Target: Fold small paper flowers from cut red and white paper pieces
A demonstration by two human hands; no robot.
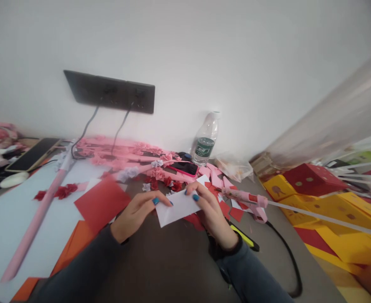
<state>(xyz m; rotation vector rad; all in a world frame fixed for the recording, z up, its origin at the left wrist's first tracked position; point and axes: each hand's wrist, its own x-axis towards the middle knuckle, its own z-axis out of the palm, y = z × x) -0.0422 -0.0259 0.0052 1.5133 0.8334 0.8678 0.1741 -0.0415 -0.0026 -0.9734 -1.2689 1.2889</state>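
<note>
Between my two hands is a white piece of paper [179,209], held up over the near part of the table. My left hand [138,212] pinches its left end, thumb and fingers closed on it. On the other side my right hand [212,210] grips the right end with thumb and fingertips. The paper looks folded, though the fold line is hard to make out. Close to my left hand lies a red paper sheet [102,202]. Just beyond both hands are small folded paper flowers [158,173] in pink, red and white.
A pink glue gun [245,200] with a long white stick lies at right, near a yellow cutter [244,236]. Behind stand a water bottle [206,141] and a phone [185,168]. A pink rolled tube [37,227] crosses white sheets at left. Yellow boxes [327,210] sit far right.
</note>
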